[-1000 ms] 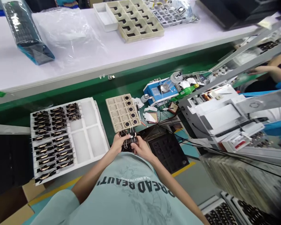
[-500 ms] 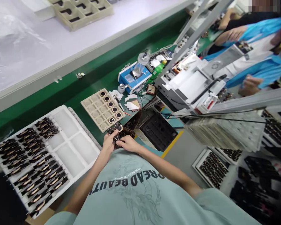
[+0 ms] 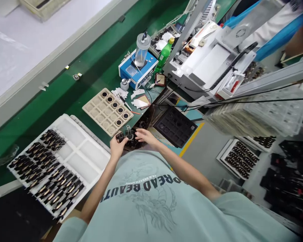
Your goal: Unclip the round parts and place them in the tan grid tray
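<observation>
Visibly, a good share looks done, to judge by how things lie around the beige tray [image 3: 94, 105]. To its left and nearer the person, the white tray [image 3: 73, 131] carries rows of clipped pieces [image 3: 65, 188], dark with pale curved parts, packed into the compartments farther from the beige tray; in those closer to it the white bottoms show, so there seems to be room for more. In the beige tray itself, which rests on the green table [image 3: 98, 75], six dark discs [image 3: 114, 105] sit in round recesses, five in a line along one long edge and one beside the end of that line; whether these count as done or left, the view does not show. One piece is in progress: just off the beige tray's near corner, a black clip piece [image 3: 129, 134] with wire handles [image 3: 128, 128] pointing up is pinched between thumb and fingers of the left hand [image 3: 117, 147]. The right hand [image 3: 146, 136] is just beside it, farther right of the beige tray, fingers parted and slightly bent; whether its tips touch the piece, I cannot tell
</observation>
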